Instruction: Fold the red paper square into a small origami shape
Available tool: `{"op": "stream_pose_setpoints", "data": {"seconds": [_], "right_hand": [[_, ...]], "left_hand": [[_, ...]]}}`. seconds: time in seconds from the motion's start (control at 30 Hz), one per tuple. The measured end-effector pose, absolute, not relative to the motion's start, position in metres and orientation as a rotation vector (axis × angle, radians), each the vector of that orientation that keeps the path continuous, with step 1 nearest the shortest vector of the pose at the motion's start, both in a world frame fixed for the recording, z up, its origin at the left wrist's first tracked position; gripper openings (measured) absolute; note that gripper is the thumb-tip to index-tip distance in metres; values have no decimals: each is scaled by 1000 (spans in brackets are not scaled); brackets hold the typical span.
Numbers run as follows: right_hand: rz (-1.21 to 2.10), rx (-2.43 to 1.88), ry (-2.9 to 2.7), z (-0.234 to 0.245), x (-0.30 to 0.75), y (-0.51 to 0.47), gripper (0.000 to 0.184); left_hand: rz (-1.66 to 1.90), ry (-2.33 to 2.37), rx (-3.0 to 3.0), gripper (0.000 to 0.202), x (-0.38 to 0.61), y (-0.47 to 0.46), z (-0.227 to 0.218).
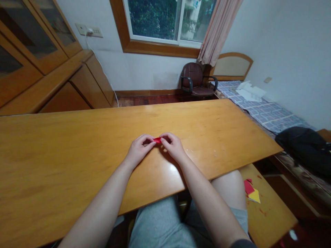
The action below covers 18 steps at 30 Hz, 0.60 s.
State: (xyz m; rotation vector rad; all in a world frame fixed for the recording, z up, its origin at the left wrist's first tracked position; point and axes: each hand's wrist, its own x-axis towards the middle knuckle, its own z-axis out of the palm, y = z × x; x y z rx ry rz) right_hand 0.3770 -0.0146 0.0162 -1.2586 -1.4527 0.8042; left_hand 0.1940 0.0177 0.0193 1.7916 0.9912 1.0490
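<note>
Between my two hands is a small piece of red folded paper (157, 140), held just above the wooden table (77, 151). My left hand (141, 146) pinches its left end between thumb and fingers. At the other end, my right hand (172, 143) grips it the same way. Only a narrow red strip shows between the fingertips; the rest of the paper is covered by them.
Red paper (249, 187) and yellow paper (254, 196) lie on a wooden bench (271, 213) at my right. Beyond the table stand a brown armchair (193, 79) and a bed (269, 112) with a black bag (302, 148). A wooden cabinet (64, 79) is at left.
</note>
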Motion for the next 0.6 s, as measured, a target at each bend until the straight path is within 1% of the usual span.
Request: {"op": "stream_pose_setpoints", "data": {"seconds": [0.1, 0.2, 0.33, 0.5, 0.6], "right_hand": [[796, -1257, -1466, 17, 377, -14, 14], [801, -1260, -1462, 19, 376, -15, 14], [813, -1251, -1469, 20, 377, -17, 18], [713, -1220, -1565, 20, 378, -16, 18], [721, -1192, -1592, 21, 378, -16, 17]], "left_hand": [[1036, 998, 1630, 23, 195, 19, 14], [1016, 1031, 1647, 29, 195, 19, 15], [995, 1027, 1891, 19, 193, 19, 22], [1017, 1020, 1868, 18, 192, 19, 24], [1029, 1017, 1834, 18, 192, 19, 24]]}}
